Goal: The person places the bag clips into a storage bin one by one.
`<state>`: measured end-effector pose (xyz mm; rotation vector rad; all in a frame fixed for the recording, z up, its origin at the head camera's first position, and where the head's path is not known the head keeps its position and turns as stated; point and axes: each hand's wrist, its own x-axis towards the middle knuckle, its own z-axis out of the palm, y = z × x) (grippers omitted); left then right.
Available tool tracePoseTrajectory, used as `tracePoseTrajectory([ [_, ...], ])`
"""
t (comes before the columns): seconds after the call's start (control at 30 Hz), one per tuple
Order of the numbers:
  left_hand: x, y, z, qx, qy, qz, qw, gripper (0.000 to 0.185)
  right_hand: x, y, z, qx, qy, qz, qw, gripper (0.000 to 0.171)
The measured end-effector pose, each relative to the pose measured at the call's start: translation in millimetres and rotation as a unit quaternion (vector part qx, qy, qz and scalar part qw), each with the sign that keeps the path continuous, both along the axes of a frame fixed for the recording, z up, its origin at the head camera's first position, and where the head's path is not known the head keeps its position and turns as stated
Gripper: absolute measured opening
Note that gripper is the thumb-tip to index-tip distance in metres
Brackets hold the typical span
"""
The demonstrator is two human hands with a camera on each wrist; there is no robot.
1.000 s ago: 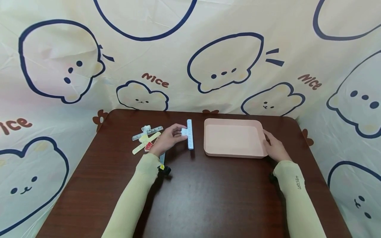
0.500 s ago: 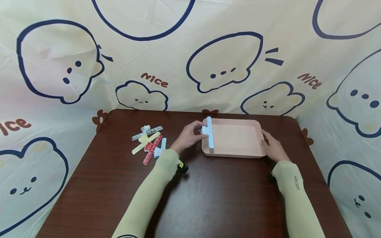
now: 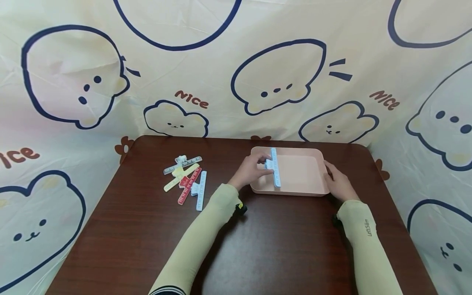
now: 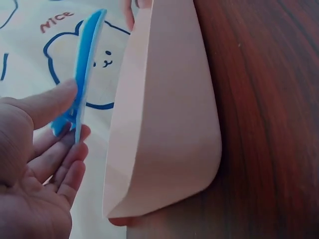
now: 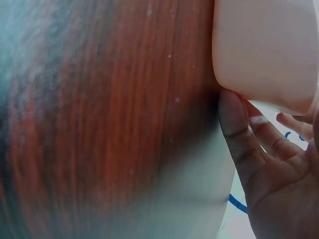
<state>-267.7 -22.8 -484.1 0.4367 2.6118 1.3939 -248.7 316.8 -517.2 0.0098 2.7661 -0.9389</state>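
In the head view my left hand [image 3: 248, 171] pinches a light blue ruler clip [image 3: 275, 168] by its small grip, with the long ruler-marked bar pointing away from me. The clip hangs over the left part of a shallow pink tray [image 3: 300, 170]. Seen from the left wrist, thumb and fingers close on the blue clip [image 4: 87, 59] beside the tray wall [image 4: 169, 99]. My right hand [image 3: 341, 182] holds the tray's right edge. In the right wrist view its thumb [image 5: 234, 112] presses low at a tray corner, fingers round the far side.
Left of the tray lies a loose pile of ruler clips: a grey one [image 3: 191, 161], a yellow one [image 3: 173, 182], a red one [image 3: 189, 186] and another blue one [image 3: 201, 190]. All rest on the dark wooden table [image 3: 258, 246]. A patterned cloth [image 3: 221, 73] hangs behind it.
My left hand has carried the blue clip rightward, from the table left of the tray to over the tray's interior. My right hand stays at the tray, which shifted slightly left earlier.
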Motion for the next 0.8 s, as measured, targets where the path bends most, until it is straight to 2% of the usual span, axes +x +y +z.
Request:
tracePoseTrajectory([
  [0.27, -1.7, 21.4, 0.1, -0.062, 0.016, -0.012, 0.9979, 0.043, 1.2, 1.0, 0.7, 0.002, -0.007, -0.003, 1.0, 0.06],
  [0.53, -5.7, 32.2, -0.9, -0.103, 0.014, -0.024, 0.9943, 0.045, -0.5, -1.4, 0.2, 0.003, -0.003, -0.003, 1.0, 0.061],
  [0.8, -6.5, 43.7, -1.2, -0.148, 0.01, -0.018, 0.9888, 0.042, -0.3, -1.7, 1.0, 0.005, 0.003, 0.0, 1.0, 0.061],
])
